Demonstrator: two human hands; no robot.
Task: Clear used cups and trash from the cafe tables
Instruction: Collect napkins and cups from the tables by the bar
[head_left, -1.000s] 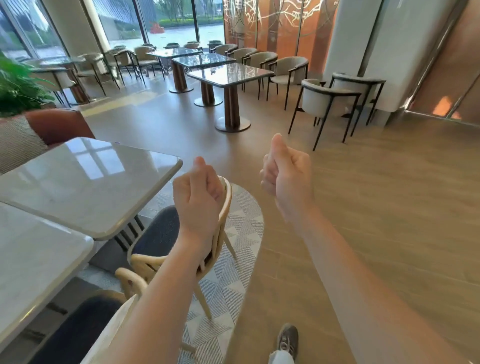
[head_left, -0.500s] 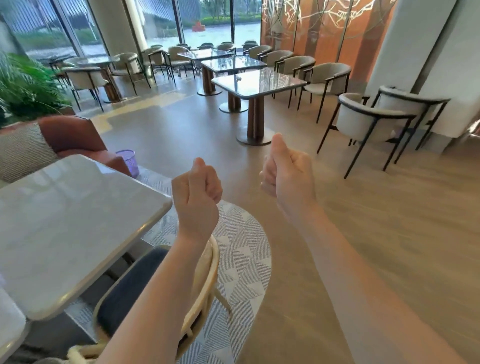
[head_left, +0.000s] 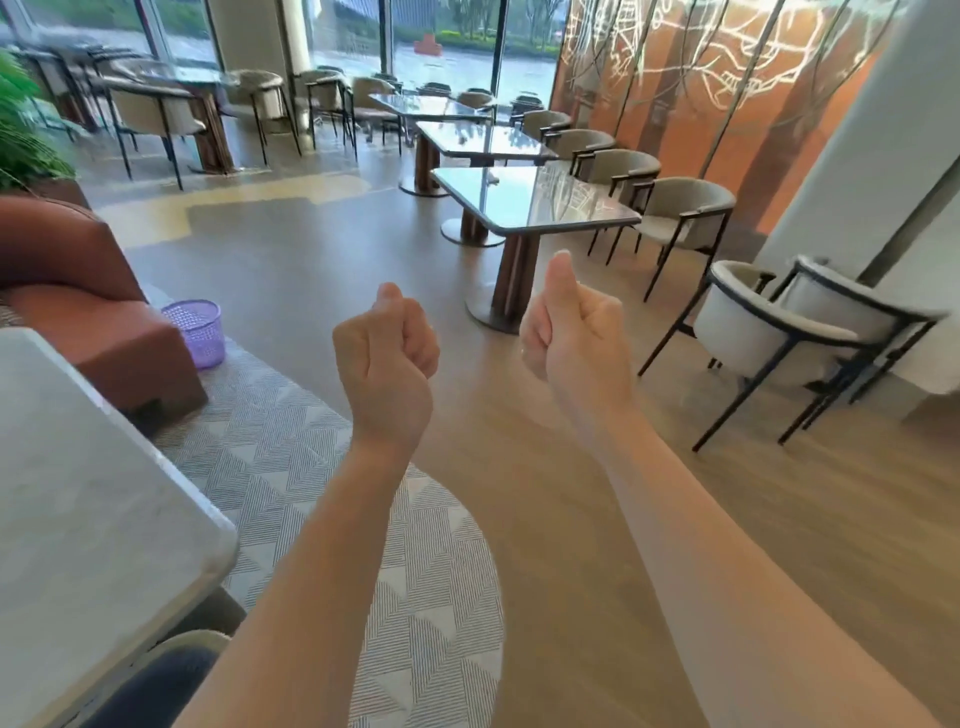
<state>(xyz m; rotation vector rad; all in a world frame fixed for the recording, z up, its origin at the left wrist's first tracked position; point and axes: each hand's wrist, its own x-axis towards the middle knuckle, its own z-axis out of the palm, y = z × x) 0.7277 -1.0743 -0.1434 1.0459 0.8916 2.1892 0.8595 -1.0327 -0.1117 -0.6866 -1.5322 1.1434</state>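
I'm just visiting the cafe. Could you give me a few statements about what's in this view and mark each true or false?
1. Both hands, left hand and right hand, are closed fists holding nothing. True.
2. A purple basket stands on the floor beside the brown sofa. True.
3. The basket sits on the near white table. False: it is on the floor.
4. Used cups cover the closest dark table. False: no cups show on it.
5. The right thumb points down. False: it points up.

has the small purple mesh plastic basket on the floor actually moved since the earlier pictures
Cannot tell. The purple mesh plastic basket sits against the front corner of the rust-brown sofa, as half a second ago. It shifted in frame, but so did the sofa, so the camera moved.
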